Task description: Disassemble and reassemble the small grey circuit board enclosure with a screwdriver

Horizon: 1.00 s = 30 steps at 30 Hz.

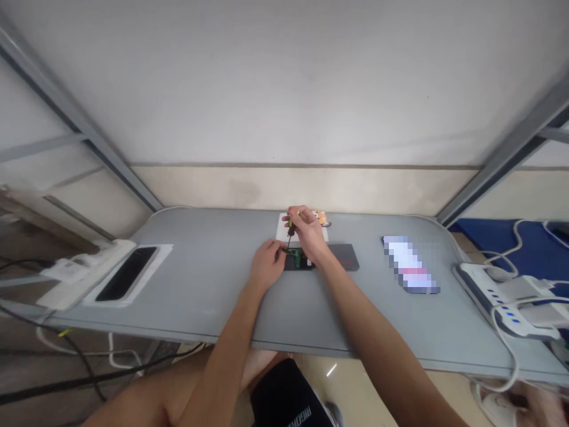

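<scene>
A screwdriver (291, 228) with a yellow and black handle is held upright in my right hand (309, 228), its fingers closed round the handle. Its thin shaft points down at a green circuit board (297, 257) inside an opened dark electronic device (291, 266). My left hand (268, 261) grips the left end of that device, fingers bent at its upper edge near the screwdriver tip. Beneath my right wrist, a flat dark grey panel (347, 257) extends to the right. Whether it joins the device is hidden by my right hand.
Behind my hands lie a white sheet (283, 228) and a small orange patterned item (320, 218). A lit, blurred-out phone (411, 265) rests to the right, near a power strip (502, 302) with cables. Leftward is a black phone (128, 274) on white. Metal posts flank the grey table (200, 284).
</scene>
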Available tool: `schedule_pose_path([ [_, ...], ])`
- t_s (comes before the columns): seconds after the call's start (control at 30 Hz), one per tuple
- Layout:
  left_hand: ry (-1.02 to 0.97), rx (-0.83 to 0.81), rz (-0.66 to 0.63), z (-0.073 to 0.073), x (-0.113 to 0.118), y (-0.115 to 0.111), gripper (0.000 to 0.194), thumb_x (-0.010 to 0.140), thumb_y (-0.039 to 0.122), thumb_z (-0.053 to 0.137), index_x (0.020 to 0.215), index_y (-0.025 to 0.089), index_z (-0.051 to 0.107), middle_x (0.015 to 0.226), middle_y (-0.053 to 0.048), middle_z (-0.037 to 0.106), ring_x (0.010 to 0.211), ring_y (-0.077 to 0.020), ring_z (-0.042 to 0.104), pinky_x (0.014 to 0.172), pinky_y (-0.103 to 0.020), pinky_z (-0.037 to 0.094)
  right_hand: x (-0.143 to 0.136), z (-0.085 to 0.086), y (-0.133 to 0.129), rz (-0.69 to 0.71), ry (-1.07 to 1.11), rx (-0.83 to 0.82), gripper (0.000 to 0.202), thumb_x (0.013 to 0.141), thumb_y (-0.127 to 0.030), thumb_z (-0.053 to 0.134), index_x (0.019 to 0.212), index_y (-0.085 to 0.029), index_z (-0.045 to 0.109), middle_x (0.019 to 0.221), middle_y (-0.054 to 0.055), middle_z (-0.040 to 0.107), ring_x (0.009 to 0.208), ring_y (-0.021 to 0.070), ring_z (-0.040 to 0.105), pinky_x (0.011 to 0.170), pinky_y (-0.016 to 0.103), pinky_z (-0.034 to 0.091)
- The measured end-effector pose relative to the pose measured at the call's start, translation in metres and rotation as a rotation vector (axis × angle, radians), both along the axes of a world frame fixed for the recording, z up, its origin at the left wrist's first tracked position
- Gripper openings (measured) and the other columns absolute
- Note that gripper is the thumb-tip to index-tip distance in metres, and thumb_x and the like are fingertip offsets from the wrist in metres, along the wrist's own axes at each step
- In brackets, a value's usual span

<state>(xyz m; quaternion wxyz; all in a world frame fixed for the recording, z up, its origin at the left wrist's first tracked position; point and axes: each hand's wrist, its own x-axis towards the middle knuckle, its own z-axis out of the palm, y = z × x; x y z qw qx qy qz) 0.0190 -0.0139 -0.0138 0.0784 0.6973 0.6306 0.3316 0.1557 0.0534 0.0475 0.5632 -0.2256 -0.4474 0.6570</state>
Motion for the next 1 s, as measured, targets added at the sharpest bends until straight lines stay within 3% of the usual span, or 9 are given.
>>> schedule_pose_path([
  [0.13,-0.001,-0.009,-0.003,0.001,0.000,0.000,0.023,0.094,0.013,0.048,0.098,0.021,0.069,0.102,-0.007,0.069,0.104,-0.0237,0.065,0.099,-0.040,0.051,-0.004,-0.002,0.000,-0.041,-0.024,0.006,0.051,0.074,-0.056,0.084,0.087,-0.026,0.043,0.064,-0.009,0.047,0.054,0.0093,0.046,0.053,0.024,0.037],
  [0.23,0.006,-0.009,-0.005,0.000,0.000,0.000,0.025,0.094,0.014,0.047,0.099,0.021,0.070,0.101,-0.007,0.068,0.103,-0.0238,0.065,0.098,-0.040,0.051,-0.003,-0.004,0.005,-0.085,-0.013,0.022,0.051,0.080,-0.068,0.073,0.086,-0.027,0.043,0.059,-0.011,0.033,0.048,0.0085,0.031,0.048,0.024,0.028],
  [0.33,0.003,0.000,-0.004,0.000,0.000,0.000,0.025,0.094,0.013,0.047,0.101,0.022,0.070,0.102,-0.007,0.068,0.102,-0.0235,0.065,0.098,-0.039,0.051,0.001,-0.005,0.009,-0.007,0.051,0.004,0.051,0.088,-0.076,0.055,0.097,-0.026,0.059,0.065,-0.006,0.042,0.053,0.0107,0.040,0.051,0.026,0.034],
  [0.43,0.001,0.001,0.007,0.001,0.000,0.000,0.024,0.093,0.012,0.048,0.100,0.021,0.069,0.101,-0.007,0.068,0.101,-0.0236,0.065,0.096,-0.039,0.051,0.004,-0.005,0.010,0.022,0.048,0.000,0.045,0.086,-0.068,0.066,0.094,-0.024,0.066,0.072,-0.002,0.053,0.063,0.0117,0.051,0.058,0.026,0.041],
  [0.53,0.005,0.001,0.006,0.001,0.000,-0.001,0.023,0.094,0.012,0.048,0.098,0.021,0.069,0.101,-0.006,0.068,0.100,-0.0235,0.064,0.096,-0.039,0.051,0.003,-0.005,0.008,-0.027,0.012,-0.002,0.046,0.079,-0.064,0.077,0.079,-0.023,0.055,0.073,-0.002,0.057,0.063,0.0113,0.054,0.058,0.026,0.041],
  [0.7,0.010,-0.005,0.001,0.000,-0.001,0.000,0.024,0.094,0.013,0.048,0.099,0.021,0.069,0.101,-0.007,0.068,0.100,-0.0237,0.065,0.096,-0.039,0.051,0.000,-0.004,0.008,-0.072,0.056,-0.002,0.053,0.081,-0.068,0.073,0.077,-0.025,0.043,0.058,-0.009,0.035,0.049,0.0089,0.032,0.049,0.025,0.029],
  [0.8,0.006,-0.004,-0.001,0.000,-0.001,0.000,0.024,0.094,0.013,0.048,0.099,0.021,0.070,0.101,-0.007,0.068,0.100,-0.0238,0.065,0.095,-0.039,0.051,0.001,-0.001,0.007,0.019,0.084,-0.002,0.047,0.089,-0.071,0.059,0.090,-0.024,0.060,0.064,-0.005,0.043,0.053,0.0104,0.040,0.052,0.027,0.033],
  [0.87,0.004,-0.003,-0.004,0.000,-0.001,-0.001,0.024,0.095,0.014,0.047,0.100,0.021,0.070,0.100,-0.007,0.067,0.099,-0.0237,0.064,0.095,-0.039,0.051,0.002,0.001,0.005,0.052,0.066,-0.003,0.044,0.087,-0.066,0.063,0.094,-0.023,0.064,0.070,-0.003,0.051,0.060,0.0113,0.048,0.056,0.027,0.038],
  [1.0,0.013,-0.001,0.002,0.000,0.000,-0.001,0.024,0.094,0.013,0.048,0.100,0.021,0.070,0.101,-0.007,0.067,0.101,-0.0241,0.064,0.097,-0.039,0.050,0.002,0.001,0.002,0.004,0.035,-0.031,0.045,0.073,-0.054,0.084,0.080,-0.024,0.051,0.072,-0.004,0.058,0.066,0.0125,0.058,0.061,0.026,0.042],
])
